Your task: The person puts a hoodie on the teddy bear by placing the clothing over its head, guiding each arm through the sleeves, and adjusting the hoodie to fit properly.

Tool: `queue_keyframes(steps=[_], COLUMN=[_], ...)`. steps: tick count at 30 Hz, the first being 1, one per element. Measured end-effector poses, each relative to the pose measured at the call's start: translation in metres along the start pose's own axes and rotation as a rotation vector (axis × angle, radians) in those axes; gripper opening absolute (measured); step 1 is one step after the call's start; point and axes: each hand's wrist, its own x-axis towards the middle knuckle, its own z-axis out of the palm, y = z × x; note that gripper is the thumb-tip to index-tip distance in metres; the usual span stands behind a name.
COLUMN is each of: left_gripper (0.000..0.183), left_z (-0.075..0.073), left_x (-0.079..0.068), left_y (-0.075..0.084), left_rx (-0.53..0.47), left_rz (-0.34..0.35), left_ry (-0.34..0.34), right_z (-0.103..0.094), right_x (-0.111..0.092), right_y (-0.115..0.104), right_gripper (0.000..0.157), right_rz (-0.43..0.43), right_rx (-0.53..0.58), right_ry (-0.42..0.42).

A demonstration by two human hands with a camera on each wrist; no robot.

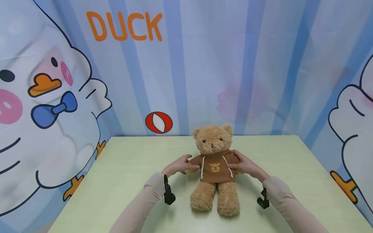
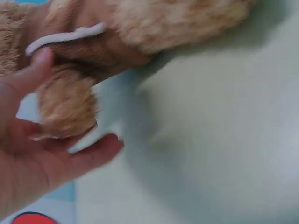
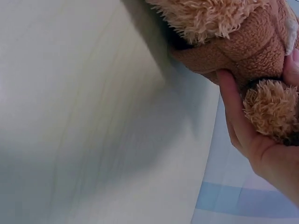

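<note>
A light-brown teddy bear [image 1: 214, 174] in a brown hoodie with white drawstrings and a bear-face patch is upright on the table, facing me. My left hand [image 1: 180, 165] is at its arm on the left of the head view. In the left wrist view the furry paw [image 2: 67, 105] lies between my thumb, which touches the hoodie, and my spread, loosely extended fingers. With my right hand [image 1: 246, 165] I hold the bear's other side, thumb on the hoodie front. In the right wrist view, fingers reach behind the hoodie [image 3: 243, 51], round the other paw [image 3: 271, 109].
The pale green table [image 1: 140, 152] extends around the bear to both sides. Behind it hangs a blue striped backdrop [image 1: 204, 64] printed with ducks, the word DUCK and a red-and-white ball. Each wrist wears a black camera mount [image 1: 168, 194].
</note>
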Motion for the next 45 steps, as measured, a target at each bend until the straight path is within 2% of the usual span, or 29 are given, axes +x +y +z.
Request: queue_keyframes(steps=[4, 8, 13, 16, 18, 21, 25, 29, 34, 37, 40, 43, 45], left_gripper=[0.052, 0.041, 0.044, 0.049, 0.054, 0.058, 0.063, 0.068, 0.067, 0.064, 0.056, 0.049, 0.047], left_z=[0.008, 0.010, 0.005, 0.003, 0.003, 0.007, 0.015, 0.017, 0.013, 0.012, 0.015, 0.017, 0.019], left_x=[0.004, 0.004, 0.001, 0.001, 0.002, 0.001, 0.001, -0.001, 0.000, 0.003, 0.006, 0.008, 0.009], left_y=[-0.007, -0.002, 0.007, 0.008, 0.007, 0.003, 0.000, 0.001, 0.002, 0.003, 0.004, 0.004, 0.005], left_rx=[-0.139, -0.168, -0.143, -0.214, -0.287, -0.384, -0.331, -0.220, -0.182, -0.197, -0.235, -0.260, -0.266], left_rz=[0.024, 0.029, 0.047, 0.080, 0.089, 0.089, 0.082, 0.061, 0.009, 0.001, 0.001, 0.013, 0.025], left_ry=[-0.015, 0.050, 0.171, 0.222, 0.219, 0.162, 0.117, 0.144, 0.177, 0.205, 0.208, 0.203, 0.201], right_z=[-0.001, -0.001, -0.003, -0.001, 0.001, 0.007, 0.013, 0.013, 0.005, -0.001, -0.003, 0.000, 0.004], right_x=[0.001, 0.005, 0.013, 0.018, 0.022, 0.025, 0.023, 0.019, 0.015, 0.015, 0.016, 0.018, 0.020], right_y=[0.002, 0.000, -0.007, -0.011, -0.011, -0.009, -0.004, -0.006, -0.011, -0.014, -0.015, -0.013, -0.012], right_gripper=[0.071, 0.075, 0.070, 0.070, 0.069, 0.067, 0.065, 0.065, 0.066, 0.064, 0.066, 0.076, 0.085], right_rz=[0.058, 0.104, 0.071, 0.075, 0.096, 0.137, 0.161, 0.150, 0.168, 0.205, 0.246, 0.270, 0.277], right_rx=[0.020, 0.041, 0.040, 0.071, 0.097, 0.107, 0.066, 0.024, -0.005, 0.035, 0.140, 0.190, 0.182], right_ry=[-0.013, -0.054, -0.050, -0.024, 0.008, 0.032, 0.048, 0.028, -0.044, -0.052, -0.068, -0.100, -0.109])
